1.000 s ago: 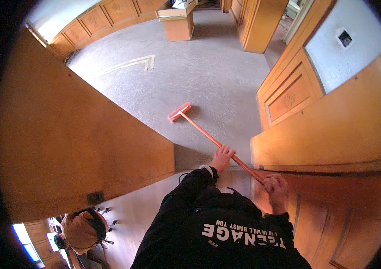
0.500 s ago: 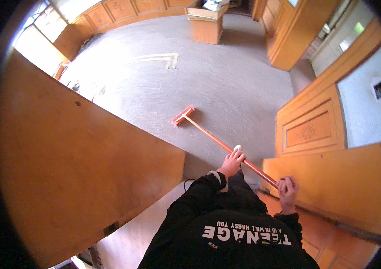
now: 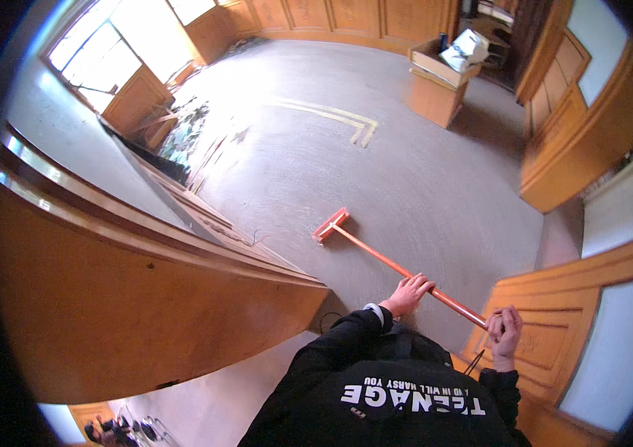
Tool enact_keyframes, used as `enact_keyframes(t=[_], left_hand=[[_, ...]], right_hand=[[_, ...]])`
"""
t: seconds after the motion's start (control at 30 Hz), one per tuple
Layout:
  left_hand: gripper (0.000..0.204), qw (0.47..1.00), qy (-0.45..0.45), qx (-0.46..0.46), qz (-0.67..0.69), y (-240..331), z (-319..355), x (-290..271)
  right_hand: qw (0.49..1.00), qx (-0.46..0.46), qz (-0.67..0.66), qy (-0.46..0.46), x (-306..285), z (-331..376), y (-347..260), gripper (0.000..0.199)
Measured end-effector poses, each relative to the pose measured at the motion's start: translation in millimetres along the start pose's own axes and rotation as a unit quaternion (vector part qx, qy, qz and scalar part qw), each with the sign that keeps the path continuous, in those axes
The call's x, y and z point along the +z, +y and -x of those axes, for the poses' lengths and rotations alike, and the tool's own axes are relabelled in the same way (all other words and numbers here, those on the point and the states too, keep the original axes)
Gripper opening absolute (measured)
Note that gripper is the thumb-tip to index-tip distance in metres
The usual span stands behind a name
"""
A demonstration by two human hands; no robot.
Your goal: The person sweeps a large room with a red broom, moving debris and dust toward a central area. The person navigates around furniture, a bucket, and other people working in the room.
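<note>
A red push broom (image 3: 376, 255) slants across the middle of the view. Its wide broom head (image 3: 331, 226) rests on the grey floor ahead of me, and the shaft runs back toward my right. Partway down the shaft, my left hand (image 3: 407, 295) is closed round it, the fingers lying over the top. Higher up, by the shaft's end, my right hand (image 3: 505, 331) grips it in a fist. Dark sleeves cover both forearms.
A wooden panel (image 3: 145, 298) stands close on my left, and a panelled wooden door (image 3: 540, 328) on my right. Debris (image 3: 190, 138) lies along the far left. Farther off stands a wooden box (image 3: 436, 97) with a white bag (image 3: 467, 51) on it. Pale lines (image 3: 331, 115) mark the floor.
The view has shifted forward and turned left, bringing the debris and window side into sight. Both hands keep their hold on the broom, whose head stays on the floor.
</note>
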State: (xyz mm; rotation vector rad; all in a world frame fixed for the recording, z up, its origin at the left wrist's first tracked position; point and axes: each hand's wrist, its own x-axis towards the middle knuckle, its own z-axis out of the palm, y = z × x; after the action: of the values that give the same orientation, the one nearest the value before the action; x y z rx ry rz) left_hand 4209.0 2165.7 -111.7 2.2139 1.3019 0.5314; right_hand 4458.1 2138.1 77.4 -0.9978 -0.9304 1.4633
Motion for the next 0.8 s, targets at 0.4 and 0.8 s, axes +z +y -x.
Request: enact_keyframes(t=[0.4,0.8], left_hand=[[0.078,0.981,0.003,-0.193,-0.030,-48.2,-30.5,-42.8],[0.041,0.947,0.105,-0.301,0.027,-116.0,-113.9,-25.5]], right_hand=[[0.988,0.088,0.030,-0.122,49.4,-128.7,43.0,0.023],[0.974,0.129,0.145,-0.117,30.7,-205.3,3.3,0.024]])
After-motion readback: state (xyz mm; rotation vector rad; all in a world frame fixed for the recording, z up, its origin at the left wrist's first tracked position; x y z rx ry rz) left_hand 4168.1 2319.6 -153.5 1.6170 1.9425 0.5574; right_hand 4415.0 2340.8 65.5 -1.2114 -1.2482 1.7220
